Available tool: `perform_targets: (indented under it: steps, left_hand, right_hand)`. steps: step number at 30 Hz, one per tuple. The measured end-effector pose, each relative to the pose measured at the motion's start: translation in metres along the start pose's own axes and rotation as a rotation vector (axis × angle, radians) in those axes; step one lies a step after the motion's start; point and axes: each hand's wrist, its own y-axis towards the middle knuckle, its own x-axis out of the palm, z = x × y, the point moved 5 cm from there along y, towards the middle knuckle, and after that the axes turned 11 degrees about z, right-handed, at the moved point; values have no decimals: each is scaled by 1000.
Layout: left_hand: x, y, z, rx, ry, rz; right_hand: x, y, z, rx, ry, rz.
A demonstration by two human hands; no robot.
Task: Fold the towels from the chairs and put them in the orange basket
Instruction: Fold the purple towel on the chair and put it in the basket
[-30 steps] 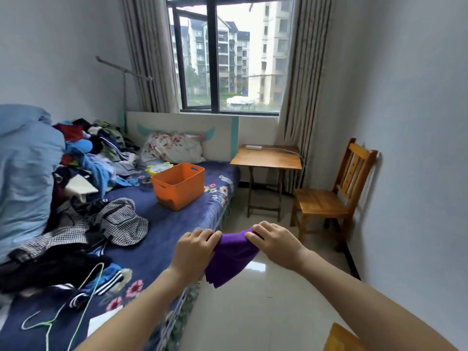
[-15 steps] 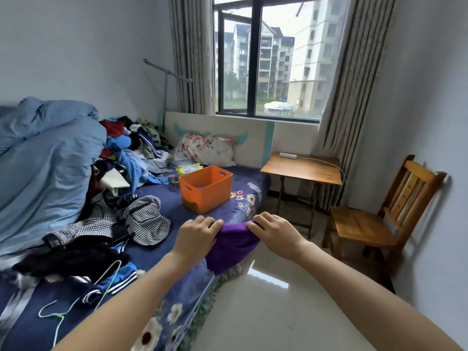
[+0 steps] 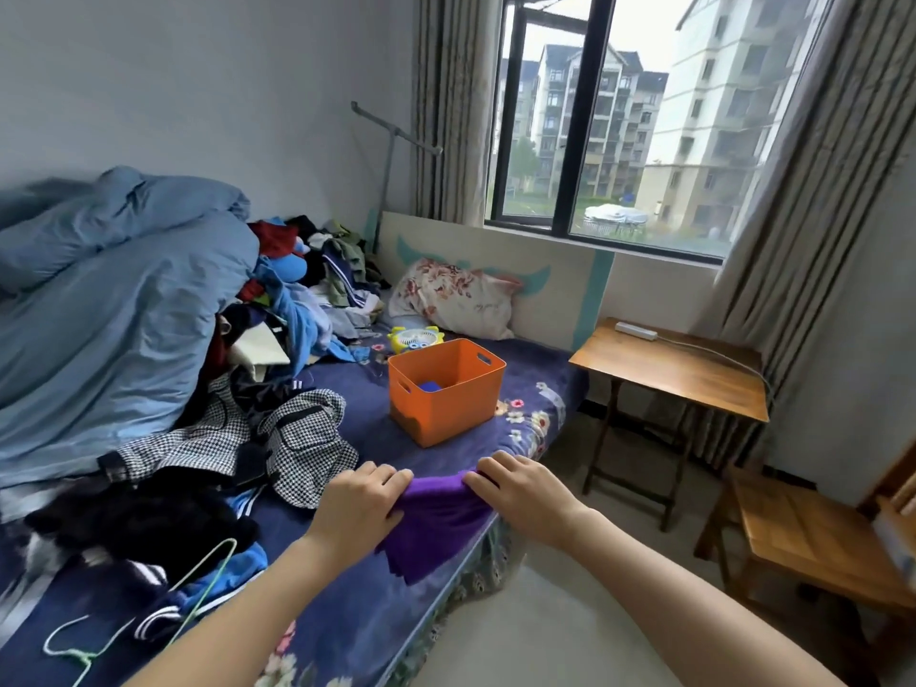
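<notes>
**Purple towel held at the bed edge**

My left hand and right hand each pinch the top edge of the soft purple cloth towel. It hangs between them over the near edge of the dark blue flowered bed. I'd lay it flat on the bedding, match the corners and press each crease. Then I'd lift it to the orange plastic basket standing on the bed beyond my hands.

Soft overcast daylight pouring through window, room evenly bright. Shadows faint, pale sheen on floor. Wide-angle bend pulls curtain at right edge. Dark clothes lower left smeared with motion blur, chair soft.
</notes>
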Motion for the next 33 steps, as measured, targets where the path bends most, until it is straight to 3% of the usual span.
perform_targets:
  steps: [6,12,21,26,33]
  left_hand:
    - [73,25,-58,-65,-176,3]
    - [149,60,-80,-125,-303,-45]
    - [254,111,-48,-38,-295,-129]
    - [308,172,-35,-14,-273,-83]
    - [380,281,-9,-146,-255,-54]
  right_hand:
    - [68,26,45,-18,30,-39]
    - [117,22,98,130,26,-113]
    - [173,-53,169,270,38,-242]
    - [192,-79,233,230,33,-178]
    - [225,-102,377,222,6,-110]
